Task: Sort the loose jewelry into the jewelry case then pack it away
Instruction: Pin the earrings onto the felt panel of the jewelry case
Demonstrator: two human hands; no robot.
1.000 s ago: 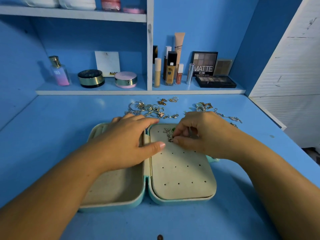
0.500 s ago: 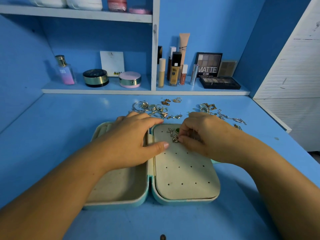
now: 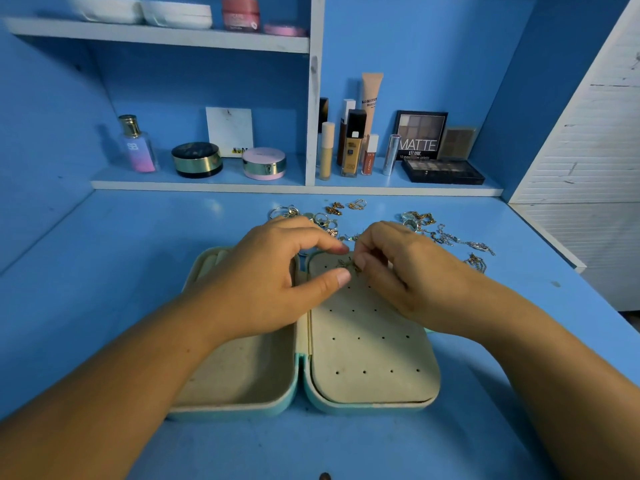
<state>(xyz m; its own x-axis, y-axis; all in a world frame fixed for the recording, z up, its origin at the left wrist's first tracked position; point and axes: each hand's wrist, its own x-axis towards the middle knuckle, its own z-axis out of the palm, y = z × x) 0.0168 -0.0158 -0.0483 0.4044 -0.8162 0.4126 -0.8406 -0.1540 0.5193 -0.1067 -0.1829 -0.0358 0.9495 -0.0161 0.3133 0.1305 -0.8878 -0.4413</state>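
A teal jewelry case (image 3: 374,407) lies open flat on the blue desk, cream inside, its right half a padded panel with rows of small holes. My left hand (image 3: 273,278) rests over the case's hinge, thumb and forefinger curled near the panel's top. My right hand (image 3: 398,268) pinches a small gold earring (image 3: 348,265) against the top of that panel. Loose jewelry lies behind the case: rings (image 3: 322,220), gold pieces (image 3: 346,206) and silver chains (image 3: 460,240).
A low shelf (image 3: 294,187) along the back carries a perfume bottle (image 3: 136,147), compacts (image 3: 197,159), foundation bottles (image 3: 351,147) and eyeshadow palettes (image 3: 443,171). A white slatted panel (image 3: 588,140) stands at the right. A small dark speck (image 3: 325,476) lies at the desk's near edge.
My left forefinger has lifted and curled toward the earring, so both hands now meet at the panel's top. The right hand stays pinched on the earring.
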